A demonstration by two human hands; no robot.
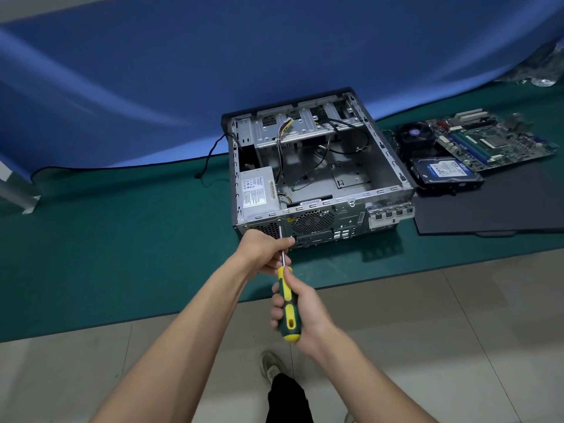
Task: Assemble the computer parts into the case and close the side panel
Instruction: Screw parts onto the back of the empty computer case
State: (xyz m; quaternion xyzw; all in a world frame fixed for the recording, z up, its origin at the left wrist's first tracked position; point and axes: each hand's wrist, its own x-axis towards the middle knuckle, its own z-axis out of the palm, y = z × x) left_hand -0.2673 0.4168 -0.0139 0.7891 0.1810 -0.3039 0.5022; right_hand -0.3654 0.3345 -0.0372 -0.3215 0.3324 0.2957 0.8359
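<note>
Both bare forearms reached forward and up from the lower edge of the view, converging near the middle. The left hand (pixel 265 251) was the farther one, its fingers curled and pinching the thin metal shaft of the yellow-and-green-handled screwdriver (pixel 288 303). The right hand (pixel 300 312) sat just behind it, fingers and thumb wrapped round the handle, wrist bent slightly.

Loose cables (pixel 323 148) cross the open case (pixel 381 141); its floor looks mostly bare; green mat (pixel 122 239) left lies open.
</note>
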